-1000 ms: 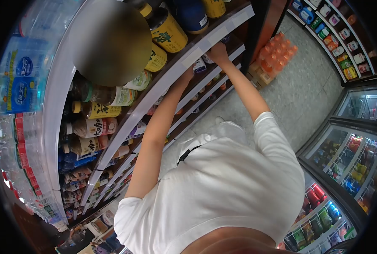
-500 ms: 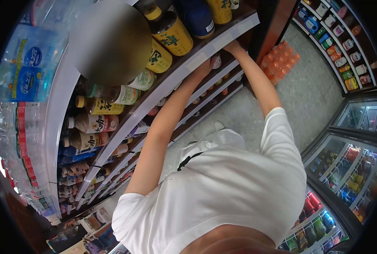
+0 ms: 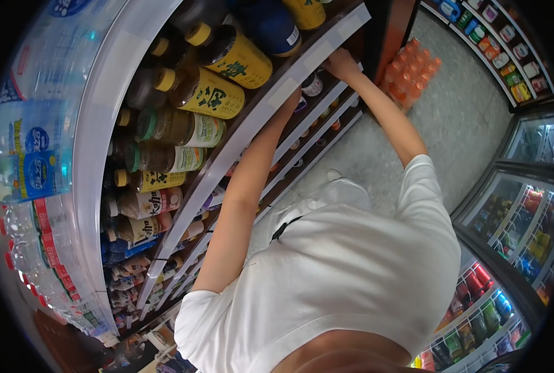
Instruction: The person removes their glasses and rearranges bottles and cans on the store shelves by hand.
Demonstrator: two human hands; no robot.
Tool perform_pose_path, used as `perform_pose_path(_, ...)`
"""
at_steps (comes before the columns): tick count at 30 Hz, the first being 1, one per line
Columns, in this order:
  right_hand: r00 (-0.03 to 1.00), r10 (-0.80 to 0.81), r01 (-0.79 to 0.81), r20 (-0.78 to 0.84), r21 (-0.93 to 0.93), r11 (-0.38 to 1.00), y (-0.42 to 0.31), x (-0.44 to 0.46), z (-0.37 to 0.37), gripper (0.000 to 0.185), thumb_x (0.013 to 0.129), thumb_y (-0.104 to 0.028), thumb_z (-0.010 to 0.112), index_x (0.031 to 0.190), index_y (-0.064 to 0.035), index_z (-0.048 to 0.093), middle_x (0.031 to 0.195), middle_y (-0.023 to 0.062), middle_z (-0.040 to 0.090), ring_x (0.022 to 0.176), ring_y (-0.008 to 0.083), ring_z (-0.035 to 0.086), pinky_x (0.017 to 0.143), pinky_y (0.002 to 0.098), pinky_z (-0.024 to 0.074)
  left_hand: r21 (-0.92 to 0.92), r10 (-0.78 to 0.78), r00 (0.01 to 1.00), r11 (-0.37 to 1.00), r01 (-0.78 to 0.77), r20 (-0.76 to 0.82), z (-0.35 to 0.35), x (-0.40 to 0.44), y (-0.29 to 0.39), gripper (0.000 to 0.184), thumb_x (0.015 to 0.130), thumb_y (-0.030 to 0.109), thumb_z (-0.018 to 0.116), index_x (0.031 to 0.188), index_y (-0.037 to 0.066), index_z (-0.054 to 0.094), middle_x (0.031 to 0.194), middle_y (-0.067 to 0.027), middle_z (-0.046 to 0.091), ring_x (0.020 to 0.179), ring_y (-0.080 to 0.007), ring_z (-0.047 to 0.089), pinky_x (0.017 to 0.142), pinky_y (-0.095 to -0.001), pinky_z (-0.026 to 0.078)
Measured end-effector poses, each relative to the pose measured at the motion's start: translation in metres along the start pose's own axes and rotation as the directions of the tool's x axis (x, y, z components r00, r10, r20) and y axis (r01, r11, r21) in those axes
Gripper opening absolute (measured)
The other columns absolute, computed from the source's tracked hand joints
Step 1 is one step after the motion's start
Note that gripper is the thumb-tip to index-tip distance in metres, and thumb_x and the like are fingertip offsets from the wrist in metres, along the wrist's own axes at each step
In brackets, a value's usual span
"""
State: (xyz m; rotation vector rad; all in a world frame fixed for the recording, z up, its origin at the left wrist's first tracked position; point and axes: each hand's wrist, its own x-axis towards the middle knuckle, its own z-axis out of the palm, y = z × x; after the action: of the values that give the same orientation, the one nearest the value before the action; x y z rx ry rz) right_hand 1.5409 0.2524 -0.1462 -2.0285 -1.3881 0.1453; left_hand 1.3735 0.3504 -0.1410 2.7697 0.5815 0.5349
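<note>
From here, a rounded dark container with a pale printed label (image 3: 312,85) sits near the right hand (image 3: 343,64), at its eight o'clock; I can't tell either hand's grip, the left hand (image 3: 295,98) being mostly hidden.

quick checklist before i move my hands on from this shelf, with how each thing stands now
1. Right hand in sight: ok, though its fingers are partly hidden.
2. Left hand in sight: not ok, hidden beyond the shelf edge; only the left forearm shows.
3. What either hand holds: cannot tell.
4. Yellow-label bottles above untouched by the hands: ok.
5. Orange bottles on the floor untouched by the right hand: ok.
</note>
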Motion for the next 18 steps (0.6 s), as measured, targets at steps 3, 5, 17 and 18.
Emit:
perform_pose_path(3, 0.993, 0.03, -0.017, -0.118, 0.108, 0.994, 0.002, -0.023, -0.015, 0.042, 0.072, -0.021, 0.067, 0.11, -0.0055, 0.055, 0.1, 0.0213, 0.06, 0.09, 0.0376, 0.058, 0.078, 0.0439, 0.0485, -0.002, 0.021, 1.0, 1.0, -0.021, 0.005, -0.002, 0.002, -0.001, 0.062, 0.079, 0.026, 0.064, 0.127, -0.004, 0.038, 0.125, -0.0273, 0.043, 0.119, -0.0418, 0.038, 0.1, -0.0438, 0.029)
perform_pose_path(5, 0.981, 0.015, 0.005, -0.194, 0.106, 0.994, 0.005, -0.03, -0.021, 0.043, 0.072, -0.021, 0.068, 0.11, -0.0074, 0.054, 0.098, 0.0219, 0.059, 0.091, 0.0388, 0.058, 0.077, 0.0442, 0.0485, -0.007, 0.03, 1.0, 1.0, -0.03, 0.006, 0.003, 0.005, -0.001, 0.063, 0.079, 0.026, 0.064, 0.127, -0.004, 0.037, 0.125, -0.0273, 0.043, 0.119, -0.0418, 0.038, 0.1, -0.0438, 0.029)
perform_pose_path(17, 0.998, -0.021, 0.028, -0.052, 0.145, 0.989, 0.012, -0.021, -0.031, 0.048, 0.069, -0.015, 0.069, 0.114, -0.0071, 0.055, 0.101, 0.0215, 0.059, 0.092, 0.0383, 0.058, 0.078, 0.0434, 0.0475, -0.018, -0.024, 0.997, 1.0, 0.023, -0.073, 0.04, 0.042, 0.008, 0.064, 0.079, 0.026, 0.064, 0.128, -0.004, 0.036, 0.126, -0.0275, 0.042, 0.12, -0.0416, 0.037, 0.101, -0.0434, 0.028)
perform_pose_path(18, 1.0, -0.007, 0.009, -0.016, 0.162, 0.987, 0.013, -0.019, -0.032, 0.048, 0.068, -0.014, 0.069, 0.113, -0.0063, 0.055, 0.101, 0.0215, 0.059, 0.091, 0.0384, 0.058, 0.078, 0.0432, 0.0475, -0.02, -0.029, 0.996, 0.999, 0.028, -0.082, 0.037, 0.034, 0.005, 0.064, 0.079, 0.026, 0.064, 0.128, -0.004, 0.036, 0.126, -0.0275, 0.042, 0.12, -0.0416, 0.037, 0.101, -0.0434, 0.028)
